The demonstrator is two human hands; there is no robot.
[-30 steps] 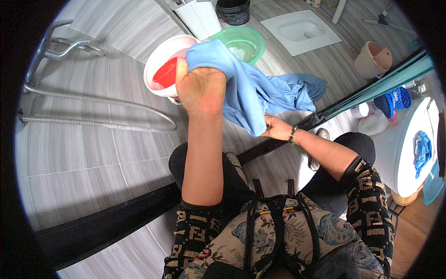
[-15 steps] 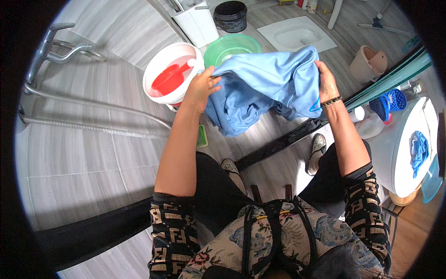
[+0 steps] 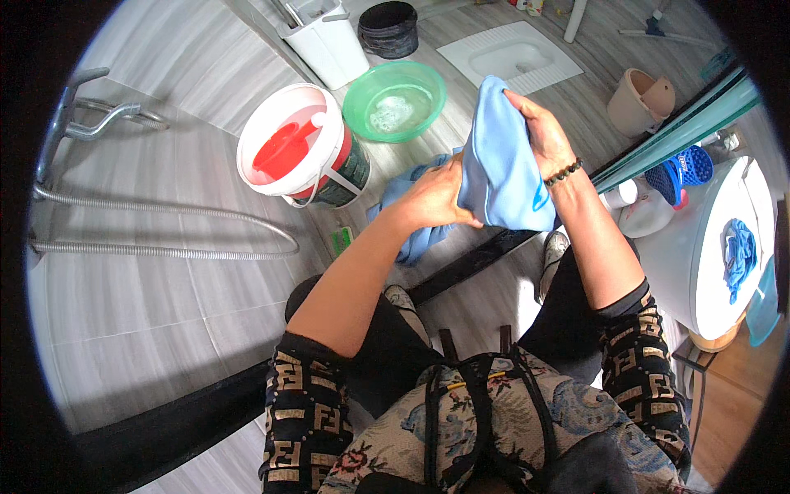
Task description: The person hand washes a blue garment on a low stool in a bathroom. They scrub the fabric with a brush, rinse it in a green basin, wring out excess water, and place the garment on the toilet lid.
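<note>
A light blue cloth (image 3: 502, 165) is held up in front of me between both hands, folded over at the top. My left hand (image 3: 434, 196) is closed on its left side, with the thumb at its lower edge. My right hand (image 3: 545, 138) grips the upper right side, a dark beaded bracelet on that wrist. More of the blue fabric hangs down behind my left hand, partly hidden. Beyond the cloth stands a green basin (image 3: 355, 115) with sudsy water. To its left is a white bucket (image 3: 336, 160) holding reddish-looking water and a red dipper (image 3: 278, 148).
A black threshold (image 3: 457, 270) crosses the floor below the cloth. A green brush (image 3: 341, 240) lies by the bucket. Farther off are a white bin (image 3: 331, 53), a black bucket (image 3: 388, 34), a squat toilet (image 3: 514, 59) and a beige bucket (image 3: 629, 111). A shower hose (image 3: 164, 210) loops at left.
The cloth was spread wide between my hands and is now gathered narrower and folded upward. My left hand moved right, toward my right hand. The green basin now shows fully.
</note>
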